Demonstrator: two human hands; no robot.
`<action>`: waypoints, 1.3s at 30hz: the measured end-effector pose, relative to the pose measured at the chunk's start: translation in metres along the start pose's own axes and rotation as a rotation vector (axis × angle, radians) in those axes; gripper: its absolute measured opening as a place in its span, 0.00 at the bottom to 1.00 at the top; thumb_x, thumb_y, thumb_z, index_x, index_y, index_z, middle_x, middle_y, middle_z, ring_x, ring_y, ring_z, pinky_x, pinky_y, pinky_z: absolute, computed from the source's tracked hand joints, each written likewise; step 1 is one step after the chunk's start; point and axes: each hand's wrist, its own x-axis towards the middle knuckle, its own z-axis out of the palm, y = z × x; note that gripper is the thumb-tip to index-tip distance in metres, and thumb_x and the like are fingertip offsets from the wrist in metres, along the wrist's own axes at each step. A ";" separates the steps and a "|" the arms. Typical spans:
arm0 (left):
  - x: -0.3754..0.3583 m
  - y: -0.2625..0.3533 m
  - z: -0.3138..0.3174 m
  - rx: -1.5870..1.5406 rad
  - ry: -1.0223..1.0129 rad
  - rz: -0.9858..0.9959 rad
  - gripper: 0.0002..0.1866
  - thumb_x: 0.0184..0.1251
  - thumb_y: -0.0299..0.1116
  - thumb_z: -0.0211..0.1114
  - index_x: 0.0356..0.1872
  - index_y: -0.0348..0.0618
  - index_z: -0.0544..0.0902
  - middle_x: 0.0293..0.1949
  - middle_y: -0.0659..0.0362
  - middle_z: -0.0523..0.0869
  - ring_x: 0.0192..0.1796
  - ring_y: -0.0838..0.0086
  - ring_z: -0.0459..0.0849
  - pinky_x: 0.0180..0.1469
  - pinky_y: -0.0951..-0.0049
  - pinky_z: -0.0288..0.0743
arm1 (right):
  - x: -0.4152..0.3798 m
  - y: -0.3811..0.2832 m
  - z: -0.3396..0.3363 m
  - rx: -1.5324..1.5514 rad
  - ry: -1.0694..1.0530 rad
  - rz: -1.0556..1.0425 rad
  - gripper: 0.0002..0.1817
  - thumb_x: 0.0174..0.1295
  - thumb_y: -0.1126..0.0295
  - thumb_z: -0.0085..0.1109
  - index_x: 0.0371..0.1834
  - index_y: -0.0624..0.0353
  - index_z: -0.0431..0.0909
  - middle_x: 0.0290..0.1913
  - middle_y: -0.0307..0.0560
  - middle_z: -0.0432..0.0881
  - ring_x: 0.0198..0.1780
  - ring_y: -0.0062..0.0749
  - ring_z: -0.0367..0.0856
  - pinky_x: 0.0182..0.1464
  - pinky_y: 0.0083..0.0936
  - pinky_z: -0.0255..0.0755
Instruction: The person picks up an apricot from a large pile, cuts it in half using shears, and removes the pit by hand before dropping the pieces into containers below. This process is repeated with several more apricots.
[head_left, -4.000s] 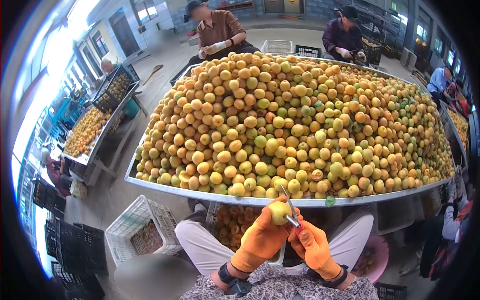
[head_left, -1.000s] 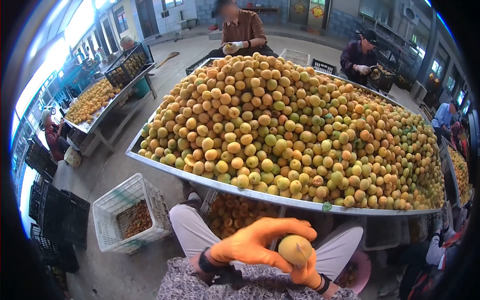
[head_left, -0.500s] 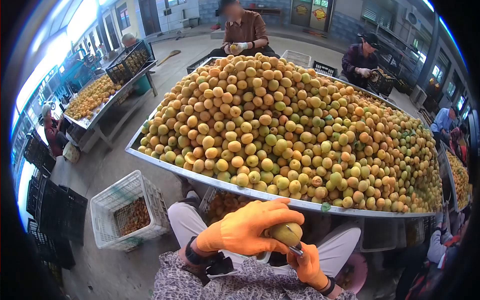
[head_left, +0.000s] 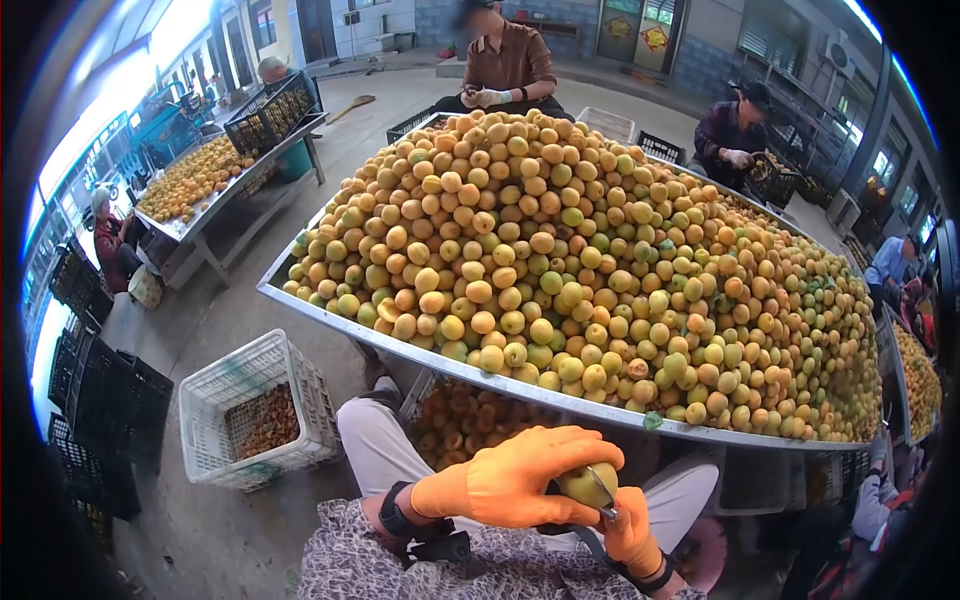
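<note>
My left hand point(head_left: 530, 478), in an orange glove, is wrapped round a yellow-green fruit point(head_left: 588, 485) above my lap. Just right of it, my right hand point(head_left: 630, 530), also gloved in orange, grips a small knife point(head_left: 608, 512) whose metal blade lies against the fruit. Both hands are close together, in front of the near edge of a metal-rimmed table point(head_left: 480, 376) heaped with yellow, orange and green fruits point(head_left: 560, 250).
A white crate point(head_left: 325, 425) with brown pieces inside stands on the floor at left. Under the table is a container of fruit halves point(head_left: 465, 415). Black crates point(head_left: 110, 410) stack at far left. Co-workers point(head_left: 505, 60) sit around the tables. A pink basin point(head_left: 708, 550) is beside my right knee.
The view has shifted slightly. Both my hands, still together on the fruit, have moved a little right and down. The blade now lies across the fruit's visible face.
</note>
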 end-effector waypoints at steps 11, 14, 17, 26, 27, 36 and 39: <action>0.001 -0.011 0.016 -0.315 0.079 0.065 0.30 0.47 0.35 0.79 0.53 0.41 0.78 0.41 0.54 0.79 0.43 0.63 0.79 0.46 0.68 0.72 | 0.002 0.016 -0.014 -0.060 -0.072 -0.142 0.35 0.71 0.39 0.38 0.37 0.64 0.79 0.21 0.46 0.76 0.22 0.36 0.77 0.28 0.25 0.69; -0.003 -0.014 0.003 0.129 0.133 0.061 0.28 0.47 0.36 0.79 0.52 0.43 0.79 0.40 0.54 0.80 0.43 0.63 0.80 0.45 0.66 0.73 | 0.000 0.017 -0.022 0.001 -0.136 0.025 0.33 0.71 0.39 0.40 0.29 0.62 0.74 0.18 0.44 0.72 0.21 0.29 0.72 0.27 0.24 0.65; 0.000 -0.039 0.003 -0.204 0.112 -0.082 0.23 0.51 0.35 0.75 0.48 0.41 0.81 0.40 0.57 0.79 0.44 0.67 0.80 0.48 0.70 0.73 | -0.001 -0.002 -0.016 0.111 -0.089 0.198 0.32 0.70 0.40 0.45 0.26 0.63 0.71 0.17 0.41 0.69 0.21 0.24 0.66 0.25 0.23 0.62; -0.018 -0.083 0.033 -1.135 0.305 -0.270 0.31 0.67 0.48 0.62 0.61 0.34 0.70 0.40 0.51 0.81 0.42 0.67 0.82 0.50 0.71 0.75 | 0.008 -0.011 -0.014 0.242 0.280 0.210 0.14 0.56 0.68 0.72 0.36 0.64 0.78 0.23 0.38 0.76 0.23 0.18 0.70 0.26 0.18 0.63; -0.016 -0.085 0.042 -1.227 0.263 -0.205 0.32 0.68 0.50 0.61 0.64 0.35 0.68 0.41 0.51 0.80 0.42 0.66 0.81 0.48 0.69 0.75 | 0.020 -0.004 -0.010 0.113 0.289 0.040 0.18 0.50 0.71 0.75 0.42 0.63 0.79 0.30 0.42 0.78 0.29 0.22 0.74 0.32 0.19 0.68; -0.014 -0.083 0.072 -1.232 0.313 -0.324 0.25 0.71 0.43 0.55 0.64 0.43 0.68 0.48 0.58 0.80 0.44 0.73 0.80 0.41 0.74 0.75 | 0.050 -0.004 -0.002 -0.287 0.116 -0.166 0.35 0.39 0.72 0.79 0.57 0.55 0.79 0.51 0.49 0.81 0.49 0.42 0.83 0.49 0.30 0.79; -0.017 -0.086 0.072 -0.689 0.322 -0.333 0.20 0.70 0.35 0.57 0.60 0.42 0.71 0.46 0.60 0.79 0.42 0.80 0.78 0.40 0.79 0.73 | 0.046 0.000 0.005 -0.446 0.140 -0.137 0.34 0.42 0.65 0.79 0.57 0.52 0.79 0.50 0.50 0.81 0.46 0.45 0.84 0.45 0.32 0.81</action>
